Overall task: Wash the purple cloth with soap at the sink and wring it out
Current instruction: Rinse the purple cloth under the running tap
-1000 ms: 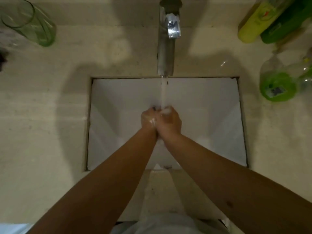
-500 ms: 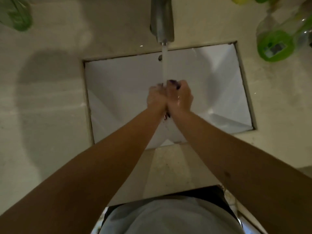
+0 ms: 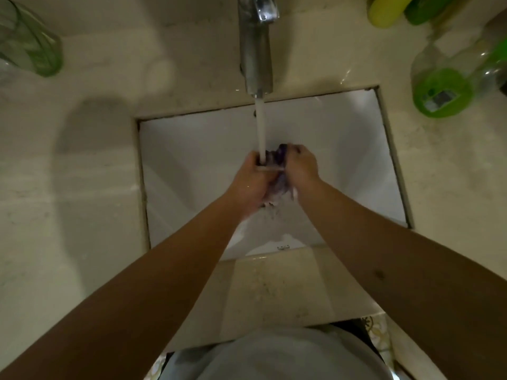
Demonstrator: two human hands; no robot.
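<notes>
A white rectangular sink point(image 3: 192, 165) is seen from above, set into a pale stone counter point(image 3: 82, 187). A metal tap point(image 3: 256, 50) stands at the far edge, and a stream of water point(image 3: 260, 130) is poured from it straight down onto the hands.

The purple cloth point(image 3: 279, 160) is bunched into a wad and is held over the middle of the sink, under the stream. It is gripped from both sides: the left hand point(image 3: 253, 185) is curled round its left part, and the right hand point(image 3: 300, 165) is curled round its right part, with fingertips folded over the top. Only small patches of cloth are shown between the 2 hands. Water is splashed off below them into the basin.

A green glass point(image 3: 30, 48) is placed on the counter at far left. At far right, a clear bottle point(image 3: 444, 89) with green liquid is laid beside the sink corner, and 2 more containers, a yellow one point(image 3: 386, 9) and a green one point(image 3: 428, 8), are cut off by the top edge. A light shirt point(image 3: 288, 355) is visible at the bottom.
</notes>
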